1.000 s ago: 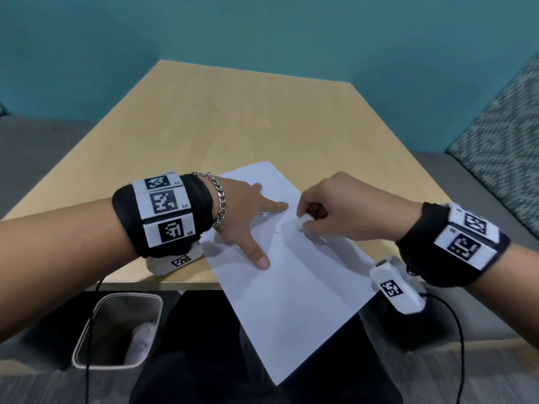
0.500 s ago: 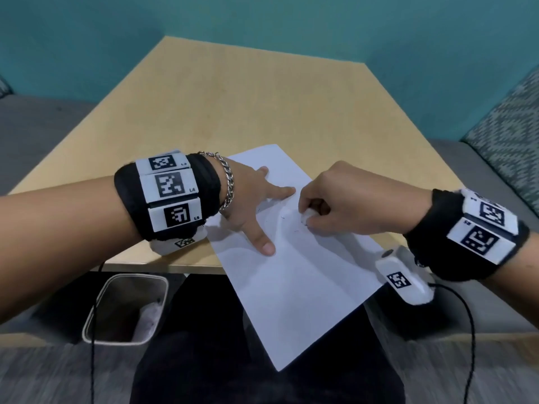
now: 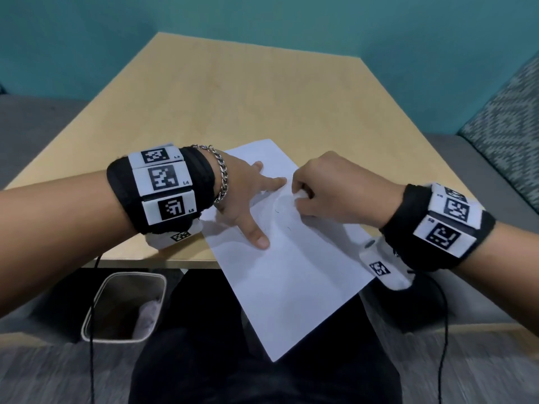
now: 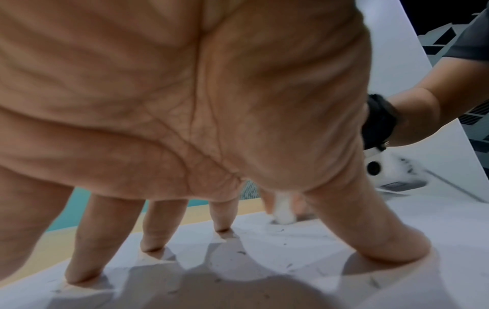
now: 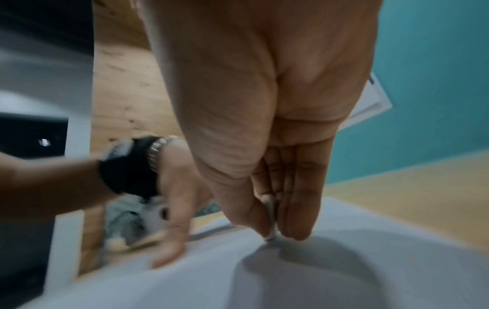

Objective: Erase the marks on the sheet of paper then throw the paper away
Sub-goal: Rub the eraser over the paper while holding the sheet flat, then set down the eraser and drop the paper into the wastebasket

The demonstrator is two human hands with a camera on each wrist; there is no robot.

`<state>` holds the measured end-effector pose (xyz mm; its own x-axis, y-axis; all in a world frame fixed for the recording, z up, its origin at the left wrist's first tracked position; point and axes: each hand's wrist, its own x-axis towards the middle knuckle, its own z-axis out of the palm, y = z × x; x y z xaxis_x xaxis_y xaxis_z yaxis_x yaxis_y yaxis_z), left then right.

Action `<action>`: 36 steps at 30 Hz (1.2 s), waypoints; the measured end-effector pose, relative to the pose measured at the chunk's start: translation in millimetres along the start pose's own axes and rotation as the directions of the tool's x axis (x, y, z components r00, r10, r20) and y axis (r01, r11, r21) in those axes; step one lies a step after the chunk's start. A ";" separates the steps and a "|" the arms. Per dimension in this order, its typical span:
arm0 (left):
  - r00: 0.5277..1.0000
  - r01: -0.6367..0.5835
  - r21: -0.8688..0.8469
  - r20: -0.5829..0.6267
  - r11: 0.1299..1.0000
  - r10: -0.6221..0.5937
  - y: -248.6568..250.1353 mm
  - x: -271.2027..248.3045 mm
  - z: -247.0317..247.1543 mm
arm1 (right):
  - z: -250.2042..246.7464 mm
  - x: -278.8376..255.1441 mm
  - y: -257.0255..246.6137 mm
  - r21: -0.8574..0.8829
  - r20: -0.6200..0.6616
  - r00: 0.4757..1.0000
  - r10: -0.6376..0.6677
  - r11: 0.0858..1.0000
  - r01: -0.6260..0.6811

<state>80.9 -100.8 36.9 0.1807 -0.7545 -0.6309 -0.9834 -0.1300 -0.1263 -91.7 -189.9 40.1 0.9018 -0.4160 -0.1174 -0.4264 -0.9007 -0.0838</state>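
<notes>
A white sheet of paper (image 3: 291, 272) lies slanted on the wooden table (image 3: 248, 97), its near corner hanging past the table's front edge. My left hand (image 3: 248, 199) presses on the paper (image 4: 264, 261) with spread, straight fingers (image 4: 84, 250). My right hand (image 3: 329, 191) pinches a small white eraser (image 3: 300, 196) between thumb and fingers, its tip on the paper just right of the left index finger. The eraser (image 4: 284, 211) shows past the left palm, and its edge (image 5: 271, 221) shows between the right fingertips. A few faint pen marks (image 3: 277, 211) and eraser crumbs (image 4: 240, 253) lie on the sheet.
A metal waste bin (image 3: 125, 307) with crumpled paper inside stands on the floor below the table's front left. A teal wall (image 3: 262, 18) backs the table. A patterned cushion (image 3: 507, 118) is at the right. Cables hang from both wrist cameras.
My right hand with the eraser has shifted slightly left toward the left index finger while rubbing. The left hand has stayed pressed on the paper.
</notes>
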 end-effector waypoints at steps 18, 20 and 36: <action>0.987 -0.134 0.027 -0.082 0.991 0.136 -29.8 2.4 -2.4 | -1.8 -38.4 5.1 0.145 0.026 0.999 0.025 0.989 -0.028; 0.975 -0.175 0.003 -0.137 0.985 0.173 -36.8 -0.8 -4.2 | 8.5 -45.8 3.1 0.183 0.011 0.999 0.040 0.982 -0.041; 0.878 -0.080 -0.232 -0.476 0.969 -0.041 -92.2 -2.2 -22.1 | 18.6 -60.2 59.3 0.219 -0.121 0.925 0.361 0.918 -0.330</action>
<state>170.9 -101.3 66.9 0.1926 -0.9638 -0.1843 -0.9710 -0.2143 0.1056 -172.6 -216.0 23.8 0.6888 -0.7247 -0.0191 -0.7043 -0.6626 -0.2548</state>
